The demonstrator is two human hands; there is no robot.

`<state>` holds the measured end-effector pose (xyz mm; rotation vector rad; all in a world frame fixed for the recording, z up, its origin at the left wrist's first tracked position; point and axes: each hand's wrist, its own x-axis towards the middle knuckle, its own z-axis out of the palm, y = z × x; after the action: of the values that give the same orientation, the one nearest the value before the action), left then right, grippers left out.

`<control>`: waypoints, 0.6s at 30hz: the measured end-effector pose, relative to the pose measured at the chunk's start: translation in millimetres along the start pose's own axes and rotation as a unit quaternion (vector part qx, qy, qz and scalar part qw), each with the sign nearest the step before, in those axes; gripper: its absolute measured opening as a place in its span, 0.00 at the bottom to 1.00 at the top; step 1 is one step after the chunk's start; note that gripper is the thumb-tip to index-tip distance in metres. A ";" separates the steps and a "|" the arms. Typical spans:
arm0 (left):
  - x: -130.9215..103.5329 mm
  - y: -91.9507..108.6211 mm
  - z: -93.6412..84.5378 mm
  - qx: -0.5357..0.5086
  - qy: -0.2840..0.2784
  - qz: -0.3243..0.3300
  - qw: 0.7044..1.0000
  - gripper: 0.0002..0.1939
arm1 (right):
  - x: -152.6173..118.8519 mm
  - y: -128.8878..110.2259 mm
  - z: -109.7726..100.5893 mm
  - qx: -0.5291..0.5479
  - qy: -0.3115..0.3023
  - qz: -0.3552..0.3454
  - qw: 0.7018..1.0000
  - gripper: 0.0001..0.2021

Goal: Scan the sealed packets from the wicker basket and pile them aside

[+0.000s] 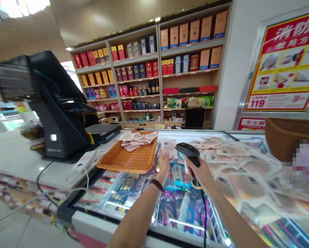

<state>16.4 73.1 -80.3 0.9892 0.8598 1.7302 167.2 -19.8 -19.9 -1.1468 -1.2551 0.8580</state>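
Observation:
My left hand (165, 162) grips a small clear packet (169, 146) by its lower edge, with a dark barcode-like mark on its upper face. Wrapped around the handle of a black barcode scanner (187, 150), my right hand (199, 169) holds it just to the right of the packet, its head turned toward it. To the left sits an orange wicker basket (110, 160) with several similar packets (135, 140) piled at its far end. Many more flat packets (228, 150) lie spread over the glass to the right.
Beneath my hands is a glass-topped freezer (97, 220) with colourful wrapped goods inside. The scanner's cable (204, 210) hangs down toward me. A black checkout terminal (58, 113) stands left on the counter. A brown bin (286, 137) is at right; stocked shelves (141, 57) line the back.

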 end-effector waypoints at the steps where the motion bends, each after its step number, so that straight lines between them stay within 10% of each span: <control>1: 2.0 -0.3 1.0 -0.002 0.020 -0.008 1.000 0.26 | 0.2 -3.2 -4.1 0.006 0.004 0.002 1.000 0.24; 9: 34.8 -4.2 48.1 -0.038 0.112 -0.073 0.990 0.08 | 1.0 -14.6 -77.4 -0.001 0.098 0.008 0.995 0.24; 18: 55.6 -15.9 183.6 0.044 -0.133 -0.094 0.986 0.06 | -18.7 -19.5 -158.8 -0.060 0.201 0.004 0.978 0.23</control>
<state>173.4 152.1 -1.9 1.1316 0.8313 1.3747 318.5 -70.2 3.1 -1.3455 -0.9764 0.5246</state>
